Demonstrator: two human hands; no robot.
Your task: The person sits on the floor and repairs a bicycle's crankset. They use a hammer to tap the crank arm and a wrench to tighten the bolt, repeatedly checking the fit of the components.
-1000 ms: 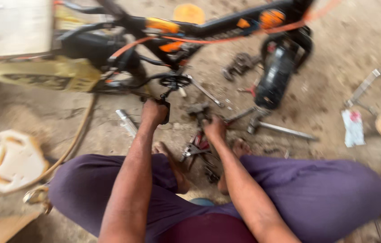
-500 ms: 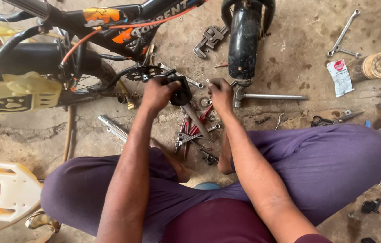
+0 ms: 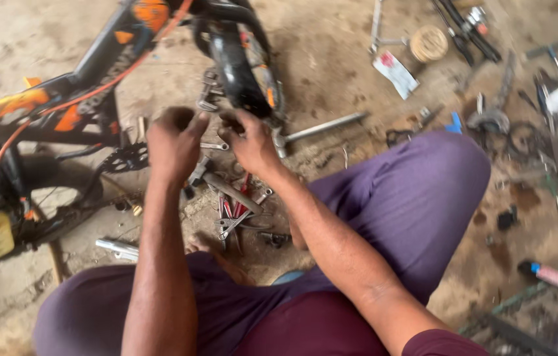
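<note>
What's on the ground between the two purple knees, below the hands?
In the head view, a pile of hand tools, red-handled pliers and wrenches, lies on the dirt floor between the knees, just below the left hand and right hand.

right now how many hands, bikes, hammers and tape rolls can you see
hands: 2, left hand and right hand, both close together over the tools
bikes: 1, black and orange bike lying on the ground
hammers: 1, hammer beside the wheel
tape rolls: 1, tan roll at the top
total: 5
</note>
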